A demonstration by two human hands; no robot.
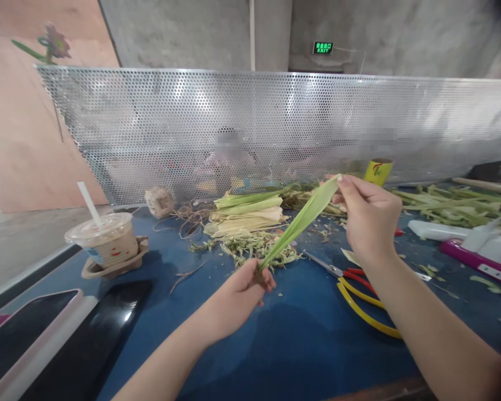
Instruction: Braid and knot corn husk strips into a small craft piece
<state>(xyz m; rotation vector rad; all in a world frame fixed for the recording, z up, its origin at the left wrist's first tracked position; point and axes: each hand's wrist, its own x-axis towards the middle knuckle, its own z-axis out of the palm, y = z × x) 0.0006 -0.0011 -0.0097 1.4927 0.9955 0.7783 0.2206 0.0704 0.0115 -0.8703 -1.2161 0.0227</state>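
A long green corn husk strip [303, 223] stretches slantwise between my two hands above the blue table [250, 356]. My left hand [250, 284] is closed around its lower, narrow end. Higher up and to the right, my right hand [367, 214] pinches the wider tip between thumb and fingers. Behind the strip lies a stack of pale and green husks [246, 211], with a heap of shredded husk bits [250, 246] in front of it. Yellow- and red-handled pliers [359, 301] rest beneath my right forearm, partly covered by it.
At left stand a lidded drink cup [108, 242] in a cardboard holder and dark phones [96, 328]. Twine [190, 217] lies near the stack. To the right are a purple power strip [476, 259], a white glue gun [438, 229] and more husks [451, 203]. A perforated metal screen [171, 122] edges the back.
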